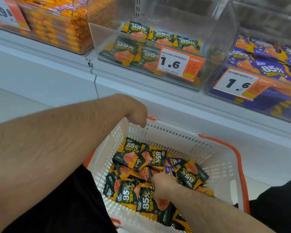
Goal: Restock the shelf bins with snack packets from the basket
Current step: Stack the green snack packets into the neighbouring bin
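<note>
Right hand [163, 185] is seen sunk among dark green snack packets [141, 174] heaped in the white basket [222, 165], fingers curled into the pile, though whether a packet is pinched cannot be told. Left hand [138, 113] is held at the basket's far rim, its fingers hidden. More green packets [133, 51] are seen along the floor of the clear shelf bin [208, 47] above.

1. Dark packets in the basket [141, 197] read "85%".
2. Middle bin's price tag [180, 63] reads "1.6".
3. Right bin's price tag [238, 83] reads "1.6"; its purple packets [270, 68] show "85%".
4. Far-left tag [5, 13] reads "29.8".
</note>
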Available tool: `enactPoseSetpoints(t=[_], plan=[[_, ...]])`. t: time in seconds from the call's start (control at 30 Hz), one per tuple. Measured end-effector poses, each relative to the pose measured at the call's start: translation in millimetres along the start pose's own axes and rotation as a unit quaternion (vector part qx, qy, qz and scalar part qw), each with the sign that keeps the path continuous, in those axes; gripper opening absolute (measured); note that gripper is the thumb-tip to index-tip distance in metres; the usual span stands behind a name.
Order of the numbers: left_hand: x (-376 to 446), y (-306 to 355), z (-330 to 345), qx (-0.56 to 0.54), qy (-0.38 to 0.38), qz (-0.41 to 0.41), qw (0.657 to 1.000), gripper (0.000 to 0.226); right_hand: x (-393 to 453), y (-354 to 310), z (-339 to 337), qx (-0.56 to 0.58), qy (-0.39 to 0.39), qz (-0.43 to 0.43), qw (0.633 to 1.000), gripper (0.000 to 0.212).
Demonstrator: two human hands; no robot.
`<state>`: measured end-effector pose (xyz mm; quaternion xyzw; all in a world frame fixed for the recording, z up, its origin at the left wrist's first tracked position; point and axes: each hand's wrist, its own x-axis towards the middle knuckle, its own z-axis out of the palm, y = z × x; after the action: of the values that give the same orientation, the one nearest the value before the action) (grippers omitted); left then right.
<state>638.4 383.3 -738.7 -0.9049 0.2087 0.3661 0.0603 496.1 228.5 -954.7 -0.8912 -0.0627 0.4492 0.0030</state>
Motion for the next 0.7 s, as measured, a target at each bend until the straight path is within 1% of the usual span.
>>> enactPoseSetpoints(t=[0.1, 0.13, 0.23, 0.27, 0.33, 0.4, 0.47, 0.57, 0.63, 0.67, 0.7], plan=[[0.1, -2.2, 1.5, -0.015, 0.004, 0.016, 1.0, 0.044, -1.4, -4.3, 2.0, -0.026, 0.007, -0.002, 1.0, 0.035], [-2.2, -2.1, 1.4, -0.017, 0.001, 0.017, 1.0, 0.043, -1.8, -4.7, -0.2, -0.018, 0.009, -0.01, 1.0, 0.032], [-2.9, -5.8, -0.7, -0.032, 0.008, 0.02, 0.999, 0.043, -4.0, -4.0, -24.9, 0.045, 0.011, -0.05, 0.998, 0.014], [-5.1, -7.6, -2.8, -0.037, 0.016, 0.019, 0.999, 0.043, -7.3, -3.4, -40.3, 0.069, 0.024, -0.069, 0.995, 0.009], [-12.5, -12.9, -10.1, -0.048, 0.034, 0.016, 0.998, 0.043, -18.2, -1.9, -78.6, 0.115, 0.077, -0.103, 0.985, 0.009], [-21.8, -20.8, -18.7, -0.058, 0.058, 0.004, 0.997, 0.045, -34.1, -2.6, -116.3, 0.175, 0.143, -0.123, 0.966, 0.012], [-30.6, -30.4, -24.9, -0.068, 0.071, -0.01, 0.995, 0.047, -50.1, -4.5, -147.2, 0.24, 0.195, -0.142, 0.94, 0.021], [-41.5, -45.0, -31.7, -0.107, 0.067, -0.039, 0.991, 0.048, -70.8, -7.4, -185.2, 0.314, 0.247, -0.174, 0.9, 0.027], [-51.5, -54.2, -33.0, -0.181, 0.062, -0.051, 0.98, 0.056, -85.1, -10.9, -205.9, 0.324, 0.273, -0.199, 0.884, 0.028], [-55.2, -61.3, -33.3, -0.25, 0.063, -0.048, 0.965, 0.057, -93.2, -14.3, -215.2, 0.33, 0.289, -0.214, 0.873, 0.027], [-58.8, -68.1, -33.7, -0.324, 0.069, -0.038, 0.943, 0.052, -101.5, -18.0, -223.4, 0.341, 0.31, -0.229, 0.858, 0.024]])
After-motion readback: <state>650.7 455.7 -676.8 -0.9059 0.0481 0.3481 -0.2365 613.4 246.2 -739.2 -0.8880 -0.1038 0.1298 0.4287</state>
